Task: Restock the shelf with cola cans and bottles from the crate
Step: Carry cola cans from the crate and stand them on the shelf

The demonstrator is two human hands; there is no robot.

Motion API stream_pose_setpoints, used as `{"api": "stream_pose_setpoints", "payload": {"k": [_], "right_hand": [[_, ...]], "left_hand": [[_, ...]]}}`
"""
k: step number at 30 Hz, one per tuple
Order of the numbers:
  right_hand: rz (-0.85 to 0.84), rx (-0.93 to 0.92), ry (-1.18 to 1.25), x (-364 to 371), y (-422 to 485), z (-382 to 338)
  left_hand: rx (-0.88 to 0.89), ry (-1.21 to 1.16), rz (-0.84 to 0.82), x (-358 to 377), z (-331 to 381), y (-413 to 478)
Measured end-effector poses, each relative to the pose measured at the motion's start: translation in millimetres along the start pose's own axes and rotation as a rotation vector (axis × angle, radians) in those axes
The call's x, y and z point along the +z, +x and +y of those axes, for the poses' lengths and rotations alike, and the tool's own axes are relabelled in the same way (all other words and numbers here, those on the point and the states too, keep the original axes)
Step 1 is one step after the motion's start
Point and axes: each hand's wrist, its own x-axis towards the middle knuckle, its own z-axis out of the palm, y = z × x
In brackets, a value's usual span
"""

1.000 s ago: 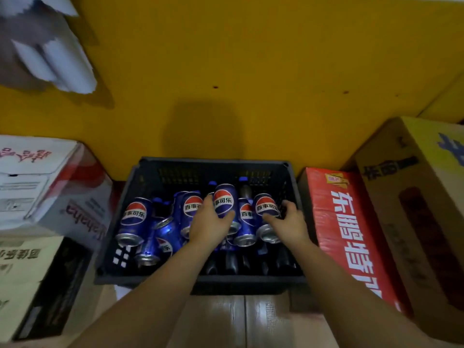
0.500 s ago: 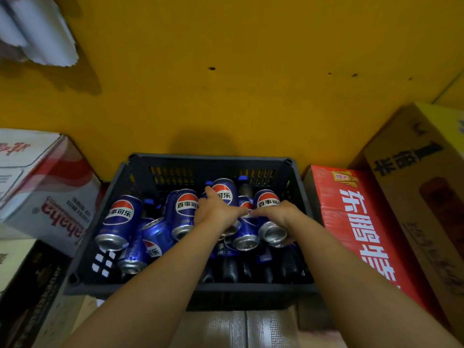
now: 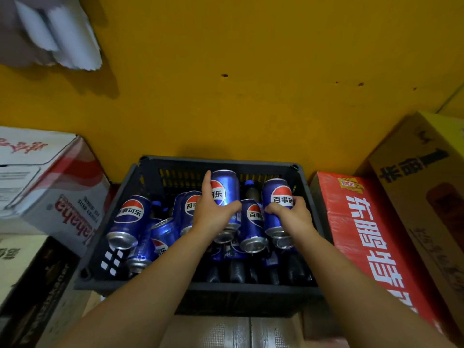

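A black plastic crate [image 3: 221,296] stands against a yellow wall, filled with several blue cola cans lying over dark cola bottles [image 3: 237,271]. My left hand [image 3: 213,212] grips one blue can [image 3: 227,187] and holds it raised above the pile. My right hand [image 3: 292,217] grips a second blue can [image 3: 277,197] at the crate's right side. More cans lie loose at the left, such as one large can [image 3: 129,219]. No shelf is in view.
A red carton [image 3: 371,244] sits right of the crate, with a brown and yellow box [image 3: 426,187] beyond it. White and red cartons [image 3: 47,182] and a dark box [image 3: 32,292] are stacked at the left. Pale paper [image 3: 62,38] hangs at the top left.
Both hands closed round a can each; the left hand's can has risen out of the pile, and the right hand's can has tilted up slightly.
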Motion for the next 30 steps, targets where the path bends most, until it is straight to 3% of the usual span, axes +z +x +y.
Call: {"api": "stream_pose_setpoints", "payload": {"k": [5,10,18,30], "right_hand": [[-0.051,-0.245,0.155,-5,-27,-31],[-0.086,-0.344,0.156,-19,-72,-99],[-0.016,-0.462,0.144,-52,-159,-264],[-0.1,-0.743,0.174,-66,-311,-528]], "left_hand": [[0.078,-0.127,0.065,-10,27,-21],[0.123,-0.131,0.08,-37,100,-59],[0.212,-0.153,0.175,-110,267,-114],[0.461,-0.144,0.361,-262,510,-211]]}}
